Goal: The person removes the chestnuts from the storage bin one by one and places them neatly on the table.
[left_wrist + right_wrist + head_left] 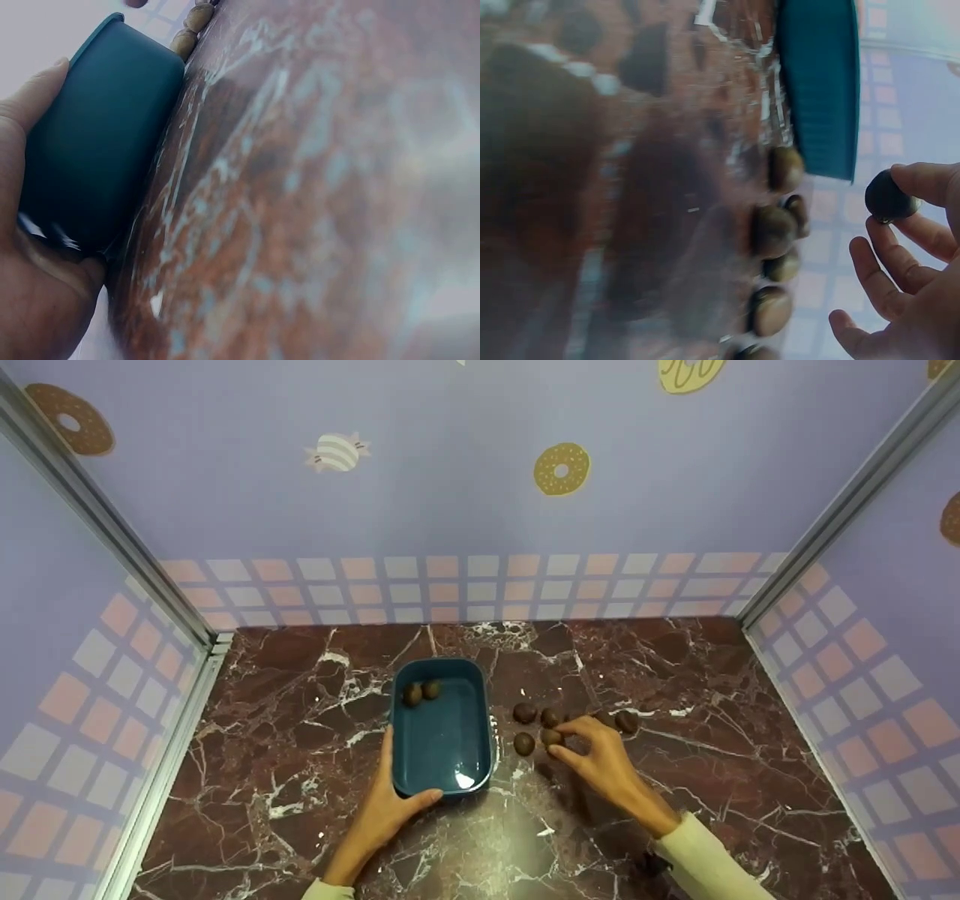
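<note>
A teal rectangular container (442, 735) stands on the marble table, with two small brown balls (412, 694) in its far left part. My left hand (390, 802) holds the container at its near left corner, thumb over the near rim and fingers along the left wall. To the right of it, my right hand (600, 757) pinches one brown ball (891, 196) between thumb and fingers; the right wrist view shows it held above the tabletop. Several more brown balls (524, 744) lie around this hand, some partly hidden behind it.
The dark red marble tabletop (285, 720) ends at a lilac back wall (450, 510) printed with sweets and checks. Similar panels close the left and right sides, with metal strips (161, 780) along the corners. Beyond the right hand sits another brown ball (627, 722).
</note>
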A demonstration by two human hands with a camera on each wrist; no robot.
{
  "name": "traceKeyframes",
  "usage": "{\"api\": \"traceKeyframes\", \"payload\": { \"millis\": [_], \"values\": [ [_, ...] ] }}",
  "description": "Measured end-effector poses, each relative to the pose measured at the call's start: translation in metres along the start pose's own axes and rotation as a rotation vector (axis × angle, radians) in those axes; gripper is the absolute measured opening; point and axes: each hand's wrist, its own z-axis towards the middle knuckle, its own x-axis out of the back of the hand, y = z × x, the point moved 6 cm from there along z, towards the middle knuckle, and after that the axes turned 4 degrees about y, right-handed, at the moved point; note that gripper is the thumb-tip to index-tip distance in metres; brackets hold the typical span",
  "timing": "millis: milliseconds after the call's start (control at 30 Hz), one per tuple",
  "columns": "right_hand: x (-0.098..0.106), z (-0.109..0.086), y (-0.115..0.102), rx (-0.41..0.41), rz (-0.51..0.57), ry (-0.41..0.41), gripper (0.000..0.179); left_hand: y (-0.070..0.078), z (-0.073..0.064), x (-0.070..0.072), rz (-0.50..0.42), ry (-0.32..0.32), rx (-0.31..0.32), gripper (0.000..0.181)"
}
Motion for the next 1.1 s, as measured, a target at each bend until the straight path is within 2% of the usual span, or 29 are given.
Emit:
{"api": "traceKeyframes", "payload": {
  "millis": [233, 400, 633, 967, 1100],
  "values": [
    [0.005, -0.026, 0.024, -0.113, 0.023, 0.021, 0.026, 0.000, -0.001, 0.000, -0.014, 0.002, -0.009, 0.136],
    [0.007, -0.036, 0.037, -0.201, 0.015, 0.035, 0.024, 0.001, 0.000, -0.001, -0.033, 0.006, -0.029, 0.137],
    [0.011, -0.037, 0.054, -0.342, 0.021, 0.060, 0.017, 0.000, 0.001, -0.001, -0.042, 0.004, -0.019, 0.136],
    [0.008, -0.035, 0.070, -0.464, 0.018, 0.061, 0.018, 0.000, 0.000, -0.001, 0.006, 0.005, -0.006, 0.136],
    [0.008, -0.033, 0.075, -0.481, 0.034, 0.062, 0.018, -0.001, 0.000, -0.001, -0.009, 0.001, -0.007, 0.137]
  ]
}}
